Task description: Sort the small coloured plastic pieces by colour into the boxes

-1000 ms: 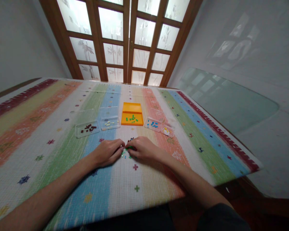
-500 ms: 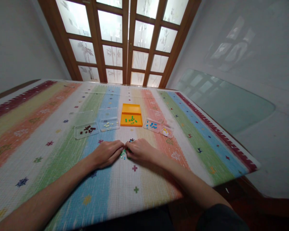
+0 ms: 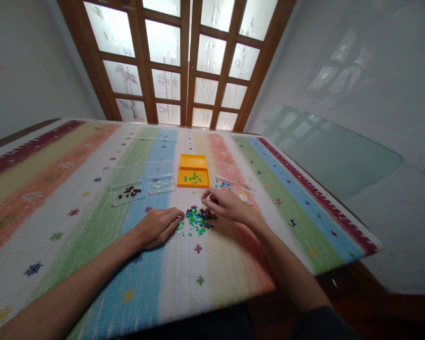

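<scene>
A loose pile of small green, blue and dark brown pieces (image 3: 198, 219) lies on the striped cloth. At its left edge rests my left hand (image 3: 159, 226), fingers pressed together; a tiny pale piece seems to show at the fingertips. My right hand (image 3: 223, 204) is raised just behind and right of the pile, its thumb and index finger pinched; anything between them is too small to make out. Beyond the pile stands an open orange box (image 3: 193, 185) with green pieces inside. The clear box with blue pieces (image 3: 222, 183) is partly covered by my right hand.
To the left are a clear box with dark brown pieces (image 3: 128, 192) and a clear box with pale pieces (image 3: 161, 184). A small clear box with yellow and white pieces (image 3: 246, 195) stands right of my right hand. Wooden glass doors (image 3: 189, 71) rise behind the table.
My right hand has moved away from my left fingertips, up and to the right toward the clear boxes, uncovering the pile. My left hand has stayed nearly still.
</scene>
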{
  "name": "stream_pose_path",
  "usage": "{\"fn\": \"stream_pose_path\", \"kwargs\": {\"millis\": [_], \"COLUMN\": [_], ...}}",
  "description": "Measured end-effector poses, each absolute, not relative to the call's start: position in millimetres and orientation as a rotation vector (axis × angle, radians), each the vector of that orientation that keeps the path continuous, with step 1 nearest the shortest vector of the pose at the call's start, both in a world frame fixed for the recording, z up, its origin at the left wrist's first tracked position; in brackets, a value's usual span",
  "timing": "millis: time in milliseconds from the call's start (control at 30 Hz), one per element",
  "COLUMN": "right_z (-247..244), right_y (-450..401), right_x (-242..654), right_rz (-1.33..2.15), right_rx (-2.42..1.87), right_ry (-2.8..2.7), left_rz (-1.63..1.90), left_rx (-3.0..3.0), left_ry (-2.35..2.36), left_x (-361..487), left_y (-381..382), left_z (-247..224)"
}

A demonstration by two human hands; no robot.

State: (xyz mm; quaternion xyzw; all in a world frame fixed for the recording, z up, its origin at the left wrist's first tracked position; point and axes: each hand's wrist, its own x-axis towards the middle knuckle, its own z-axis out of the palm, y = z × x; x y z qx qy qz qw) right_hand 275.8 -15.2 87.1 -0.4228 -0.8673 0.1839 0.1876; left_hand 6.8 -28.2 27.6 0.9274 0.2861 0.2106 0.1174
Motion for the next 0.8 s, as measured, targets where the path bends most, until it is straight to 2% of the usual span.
{"fn": "stream_pose_path", "kwargs": {"millis": [133, 367, 567, 800], "right_z": [99.8, 94.7, 82.0, 77.6], "right_y": [-1.3, 11.6, 17.9, 20.4], "right_x": [327.6, 401.0, 411.9, 413.4], "right_rz": [0.585, 0.584, 0.521, 0.484], "right_rx": [-1.265, -1.658, -1.818, -1.804], "right_ry": [-2.208, -2.047, -2.131, -2.178], "left_rz": [0.628, 0.621, 0.657, 0.648], "left_rx": [2.724, 2.742, 2.751, 2.771], "left_ry": [0.822, 0.818, 0.799, 0.810], "left_x": [6.2, 6.4, 5.2, 4.3], "left_y": [-27.4, -27.0, -23.2, -22.1], "left_z": [26.1, 25.3, 16.4, 13.2]}}
